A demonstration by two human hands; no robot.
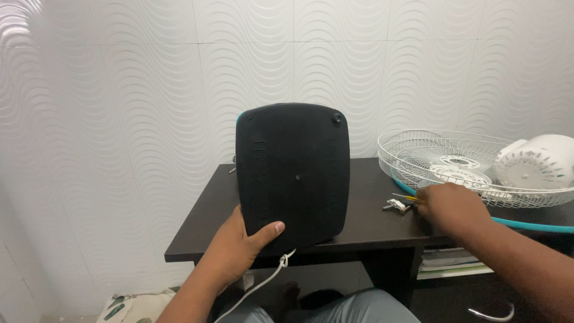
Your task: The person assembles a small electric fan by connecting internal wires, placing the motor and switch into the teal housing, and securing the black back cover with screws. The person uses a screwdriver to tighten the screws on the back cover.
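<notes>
A black rounded-square fan base (293, 173) stands on its edge on the dark table (197, 230), its underside facing me, with a teal rim showing at its top left. My left hand (239, 248) grips its lower left corner, thumb across the underside. A white cord (266, 278) with a tie hangs from the base's bottom edge. My right hand (448, 206) reaches to the table on the right and closes around a thin tool with a yellow tip (406, 199), beside small metal parts (396, 206).
A white wire fan guard (418, 152) with a teal rim lies on the table's right side, holding a white motor housing (535, 161). Papers (448, 263) sit on a shelf under the table. A white wavy-tiled wall stands behind. A cloth lies on the floor at the lower left.
</notes>
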